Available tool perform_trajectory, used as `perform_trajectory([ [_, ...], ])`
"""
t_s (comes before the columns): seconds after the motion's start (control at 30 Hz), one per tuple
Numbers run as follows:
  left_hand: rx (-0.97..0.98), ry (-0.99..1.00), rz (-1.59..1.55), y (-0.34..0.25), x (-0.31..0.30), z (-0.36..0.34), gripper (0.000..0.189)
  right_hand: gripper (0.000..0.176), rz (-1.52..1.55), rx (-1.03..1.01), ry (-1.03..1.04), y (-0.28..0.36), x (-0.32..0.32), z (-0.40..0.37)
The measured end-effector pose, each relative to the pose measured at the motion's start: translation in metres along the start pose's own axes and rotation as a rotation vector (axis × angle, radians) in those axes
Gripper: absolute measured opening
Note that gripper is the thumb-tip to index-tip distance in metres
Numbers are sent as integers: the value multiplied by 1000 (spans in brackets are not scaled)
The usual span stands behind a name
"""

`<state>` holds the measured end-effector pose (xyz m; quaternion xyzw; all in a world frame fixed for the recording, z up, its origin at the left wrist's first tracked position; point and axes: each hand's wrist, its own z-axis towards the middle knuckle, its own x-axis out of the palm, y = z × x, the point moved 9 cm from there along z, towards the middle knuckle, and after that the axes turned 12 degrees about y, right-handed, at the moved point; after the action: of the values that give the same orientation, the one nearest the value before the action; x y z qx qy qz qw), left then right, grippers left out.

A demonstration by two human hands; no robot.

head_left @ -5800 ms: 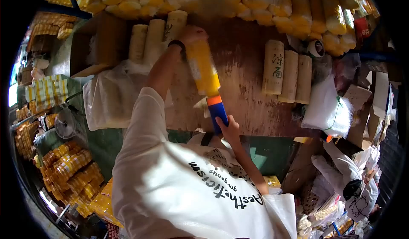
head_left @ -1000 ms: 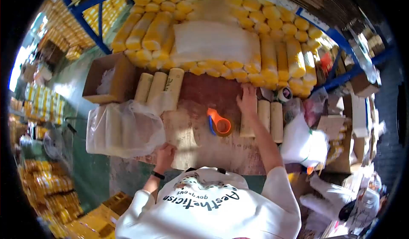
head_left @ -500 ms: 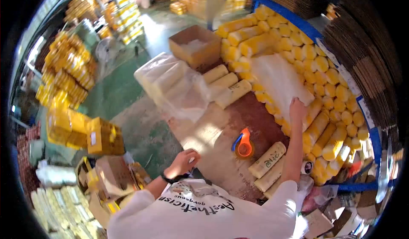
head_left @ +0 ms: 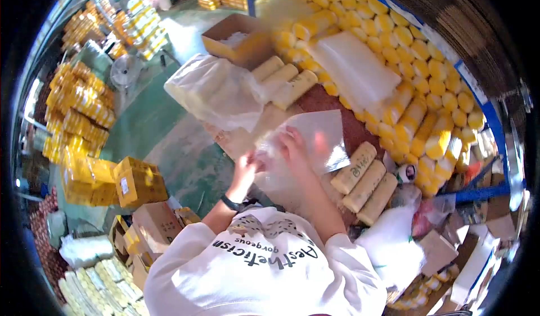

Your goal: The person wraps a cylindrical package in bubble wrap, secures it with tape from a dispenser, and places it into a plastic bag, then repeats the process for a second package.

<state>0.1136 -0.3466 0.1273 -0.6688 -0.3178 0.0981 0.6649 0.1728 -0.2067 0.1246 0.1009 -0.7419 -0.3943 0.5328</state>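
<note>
A clear plastic bag (head_left: 323, 133) spreads over the table in front of me, its near edge between my hands. My right hand (head_left: 292, 144) is closed on the bag's edge, and my left hand (head_left: 248, 167) pinches it a little to the left. Right of the bag lie three wrapped rolls (head_left: 364, 184) with dark writing. Beyond my hands, three more rolls (head_left: 284, 82) lie beside a large plastic bag (head_left: 216, 91) with pale contents. A stack of clear bags (head_left: 360, 71) rests on the yellow-and-white rolls.
An open cardboard box (head_left: 236, 37) stands at the table's far end. Yellow-and-white rolls (head_left: 419, 51) are piled along the right behind a blue frame (head_left: 486, 108). Taped cartons (head_left: 138, 181), a fan (head_left: 125, 71) and yellow packs (head_left: 84, 105) stand at the left.
My right hand has come from the stack of bags to the middle, bringing a clear bag over the table. My left hand has moved up to meet it. The view has shifted right.
</note>
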Motion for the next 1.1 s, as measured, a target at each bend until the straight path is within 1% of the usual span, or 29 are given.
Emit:
perform_trajectory([
  [0.03, -78, -8, -73, 9, -14, -5, 18, 32, 6, 39, 53, -1, -1, -6],
  [0.1, -62, -91, 71, 6, -56, -17, 17, 29, 23, 115, 149, 9, -14, -24],
  [0.13, -20, -154, 82, 0, -76, -25, 17, 22, -465, 71, -145, 27, -70, -27],
  [0.17, 32, -222, 94, -11, -95, -31, 16, 29, -967, -135, -298, 70, -103, -41],
  [0.2, 109, -289, 184, -30, -113, -38, 16, 37, -1471, -271, -625, 108, -132, -65],
  [0.23, 188, -363, 273, -51, -126, -48, 16, 55, -1634, 43, -872, 120, -172, -81],
  [0.27, 295, -416, 193, -70, -131, -52, 17, 78, -1643, 431, -1003, 99, -256, -83],
  [0.3, 406, -476, 115, -85, -141, -58, 18, 76, -1614, 659, -945, 83, -302, -84],
  [0.33, 341, -532, 759, -104, -152, -67, 19, 74, -1605, 751, -878, 75, -318, -87],
  [0.37, 380, -577, 1007, -126, -143, -75, 19, 72, -1604, 795, -830, 71, -326, -86],
  [0.43, 406, -661, 1518, -170, -104, -87, 19, 69, -1616, 792, -793, 71, -332, -86],
  [0.5, 349, -692, 1613, -177, -94, -92, 20, 66, -1600, 771, -756, 74, -337, -85],
  [0.53, 402, -678, 1602, -178, -85, -92, 21, 64, -1576, 743, -732, 76, -338, -85],
  [0.57, 457, -652, 1593, -179, -76, -92, 23, 63, -1546, 729, -703, 77, -343, -87],
  [0.6, 429, -587, 1591, -173, -73, -89, 26, 61, -1463, 660, -664, 77, -344, -87],
  [0.67, 423, -473, 1576, -160, -68, -84, 34, 59, -1181, 453, -549, 70, -344, -93],
  [0.7, 366, -446, 1538, -150, -72, -80, 34, 57, -970, 283, -463, 65, -333, -100],
  [0.73, 347, -452, 1568, -146, -77, -75, 32, 56, -725, 112, -335, 59, -311, -106],
  [0.77, 320, -450, 1602, -141, -83, -69, 30, 55, -480, -15, -183, 53, -288, -110],
  [0.8, 214, -474, 1653, -134, -98, -59, 27, 54, -267, -86, -5, 48, -256, -112],
  [0.83, 102, -489, 1707, -131, -115, -48, 23, 53, -78, -101, 170, 40, -218, -113],
  [0.87, 12, -501, 1789, -131, -130, -37, 21, 58, 88, -51, 250, 35, -178, -122],
  [0.9, -64, -523, 1832, -130, -147, -25, 19, 63, 254, 49, 320, 27, -126, -129],
  [0.97, 230, -583, 1827, -177, -117, -30, 18, 76, 615, 326, 430, 9, -17, -153],
  [1.03, 594, -447, 1777, -181, -76, -32, 17, 92, 823, 556, 610, -17, 66, -157],
  [1.07, 561, -390, 1750, -169, -65, -25, 18, 108, 843, 617, 825, -34, 87, -152],
  [1.1, 527, -211, 1617, -166, -45, -25, 19, 123, 837, 662, 1052, -48, 107, -150],
])
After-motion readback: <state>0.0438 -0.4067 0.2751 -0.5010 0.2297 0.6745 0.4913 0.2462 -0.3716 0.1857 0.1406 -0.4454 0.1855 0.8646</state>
